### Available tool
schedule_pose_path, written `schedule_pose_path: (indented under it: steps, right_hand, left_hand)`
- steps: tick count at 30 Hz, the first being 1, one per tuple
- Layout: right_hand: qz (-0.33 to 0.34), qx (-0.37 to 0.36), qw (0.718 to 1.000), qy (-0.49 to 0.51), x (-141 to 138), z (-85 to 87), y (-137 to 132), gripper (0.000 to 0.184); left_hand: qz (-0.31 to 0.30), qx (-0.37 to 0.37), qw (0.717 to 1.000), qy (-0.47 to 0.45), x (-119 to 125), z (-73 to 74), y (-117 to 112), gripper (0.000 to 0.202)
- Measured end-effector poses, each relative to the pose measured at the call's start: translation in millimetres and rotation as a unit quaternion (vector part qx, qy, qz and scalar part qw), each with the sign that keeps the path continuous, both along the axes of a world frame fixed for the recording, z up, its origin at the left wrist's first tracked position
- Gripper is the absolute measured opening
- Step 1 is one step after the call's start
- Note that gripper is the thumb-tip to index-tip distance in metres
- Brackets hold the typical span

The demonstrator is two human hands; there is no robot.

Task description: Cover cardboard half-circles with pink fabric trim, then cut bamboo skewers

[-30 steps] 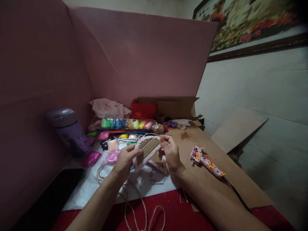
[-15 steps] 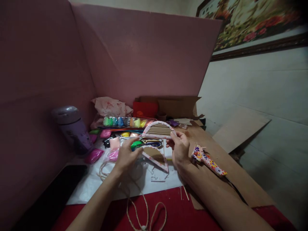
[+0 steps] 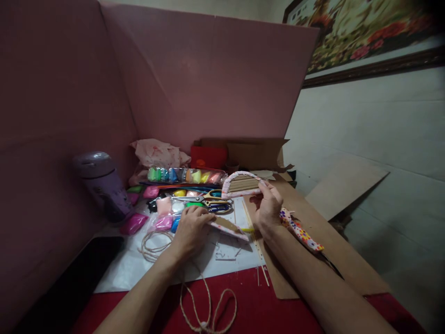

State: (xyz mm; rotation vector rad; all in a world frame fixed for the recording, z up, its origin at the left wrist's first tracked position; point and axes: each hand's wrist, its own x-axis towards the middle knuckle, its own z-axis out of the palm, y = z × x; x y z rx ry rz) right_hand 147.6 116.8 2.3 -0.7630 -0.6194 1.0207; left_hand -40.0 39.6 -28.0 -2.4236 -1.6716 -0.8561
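Pink panels (image 3: 208, 79) were set up at the left and far sides of the table (image 3: 250, 297), which was covered in red, with a white sheet (image 3: 132, 276) and brown cardboard (image 3: 361, 278) laid over it. Above the sheet, a half-moon piece (image 3: 241, 184) was held up by the right hand (image 3: 269, 199), its right end pinched between thumb and fingers and its ridged face turned toward the camera. A second half-moon piece (image 3: 229, 227), nearer and lower, was gripped at its left end by the left hand (image 3: 193, 225) and was tilted; how the fingertips were placed beneath could not be told, nor whether the sheet was touched by its lower edge.

Both pieces were judged to be light and fairly stiff, though likely to be creased if squeezed across the middle. The wrapped, patterned rim was thought the safest part to be held, preferably near the corners, where little slipping was to be expected.

Just beyond the left hand, scissors (image 3: 203, 199) were laid across coloured packets (image 3: 163, 206), their handles close to the raised piece. Twine (image 3: 209, 306) was spread on both sides of the left forearm, where it could be snagged. Thin sticks (image 3: 259, 248) were laid to the left of the right wrist. Farther right, a flower-patterned tool (image 3: 306, 237) was partly hidden by the right forearm.
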Motion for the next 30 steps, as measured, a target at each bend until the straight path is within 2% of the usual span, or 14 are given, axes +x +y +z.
schedule_pose_path:
  steps: [5,10,15,19,22,24,27,30]
  right_hand:
    - [0.094,-0.076,0.992,-0.024,-10.0,-6.2,-7.6,0.016]
    - [0.169,-0.123,0.976,-0.059,-16.1,-9.6,-17.7,0.014]
    - [0.244,-0.154,0.954,-0.081,-19.3,-12.7,-21.9,0.011]
    - [0.304,-0.149,0.938,-0.076,-22.4,-13.3,-23.4,0.012]
    - [0.276,-0.126,0.951,-0.064,-22.1,-14.1,-19.9,0.013]
    - [0.233,-0.108,0.965,-0.060,-20.2,-14.2,-14.9,0.014]
    - [0.188,-0.089,0.975,-0.078,-19.1,-12.6,-6.3,0.017]
    - [0.189,-0.077,0.970,-0.129,-27.5,-10.1,2.3,0.018]
  left_hand:
    - [0.002,0.085,0.996,0.012,-1.8,1.7,0.4,0.025]
    - [0.051,0.188,0.981,0.008,-10.0,4.5,2.2,0.023]
    - [0.077,0.212,0.971,-0.078,-16.0,3.2,5.9,0.028]
    - [0.093,0.200,0.963,-0.153,-17.0,2.4,7.6,0.034]
    - [0.132,0.163,0.949,-0.234,-19.7,2.2,9.5,0.047]
    - [0.182,0.149,0.924,-0.302,-23.5,2.5,11.8,0.052]
    - [0.253,0.165,0.875,-0.377,-31.3,3.1,15.8,0.050]
    - [0.285,0.185,0.844,-0.416,-38.4,3.4,18.7,0.045]
